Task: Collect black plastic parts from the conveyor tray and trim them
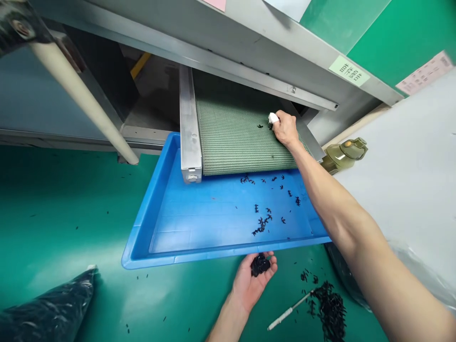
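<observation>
My left hand (252, 282) is palm up below the near rim of the blue tray (153, 260), its fingers curled around a clump of small black parts (260, 265). My right hand (286, 128) reaches over the green conveyor belt (235, 137), fingers pinched together near its right side. A white covering (273, 118) wraps one of its fingers. Dark bits show at those fingertips, partly hidden by the hand. One loose black piece (260, 126) lies on the belt just left of them. More branched black pieces (262, 223) are scattered inside the tray, under the belt's end.
A metal machine frame (213, 52) spans above the belt. On the green floor lie a black heap of parts (331, 308) and a white-handled stick (285, 318). A filled dark bag (50, 304) is at lower left, an olive bottle (340, 154) at right.
</observation>
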`<state>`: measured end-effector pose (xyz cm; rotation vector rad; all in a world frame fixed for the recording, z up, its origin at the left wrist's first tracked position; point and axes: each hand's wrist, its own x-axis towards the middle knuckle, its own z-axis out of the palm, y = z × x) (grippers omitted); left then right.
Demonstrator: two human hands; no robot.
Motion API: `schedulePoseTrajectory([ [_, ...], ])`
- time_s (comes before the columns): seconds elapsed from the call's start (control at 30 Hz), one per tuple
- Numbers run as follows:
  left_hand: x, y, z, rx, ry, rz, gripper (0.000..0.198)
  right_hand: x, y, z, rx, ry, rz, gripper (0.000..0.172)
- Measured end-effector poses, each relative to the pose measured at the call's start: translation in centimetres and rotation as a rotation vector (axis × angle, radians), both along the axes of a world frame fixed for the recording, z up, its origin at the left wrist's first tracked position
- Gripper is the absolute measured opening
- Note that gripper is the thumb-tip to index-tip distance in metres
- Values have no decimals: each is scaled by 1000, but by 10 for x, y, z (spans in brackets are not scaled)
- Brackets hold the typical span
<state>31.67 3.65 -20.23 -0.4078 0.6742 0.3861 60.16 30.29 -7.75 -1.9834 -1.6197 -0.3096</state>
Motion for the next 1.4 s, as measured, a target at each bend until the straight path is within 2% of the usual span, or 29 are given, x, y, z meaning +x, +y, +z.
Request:
schedulePoseTrajectory([
  [0.1,0,0,0,3,6,7,24,7,-2,8,10,69,-100,27],
  [0.17,1,0,0,-2,7,10,24,11,-5,13,-66,49,-118,22],
  [0.23,1,0,-1,-17,8,6,25,13,-6,17,-198,-30,-79,14],
  [0.3,2,1,0,-29,10,1,27,12,-3,20,-306,-96,-32,14],
  [0.43,3,2,1,-24,35,-2,28,11,-1,27,-366,-113,3,9],
  [0.57,3,3,1,-24,42,-4,28,11,-27,34,-290,-66,-12,9],
  [0.73,4,1,1,-10,38,-4,28,0,-67,30,-397,-69,29,9],
  [0.83,4,1,0,8,36,-6,27,-9,-74,25,-400,-94,1,18],
  [0.93,3,1,-1,23,32,-14,27,-14,-74,24,-406,-95,10,18],
  [1.07,2,0,-3,22,34,-5,26,-11,-71,29,-428,44,-8,9],
  [1.2,3,0,-5,33,11,-5,25,-6,-71,31,-452,332,-32,12],
  [1.4,5,0,-5,74,26,-33,26,-11,-98,24,-251,577,95,10],
])
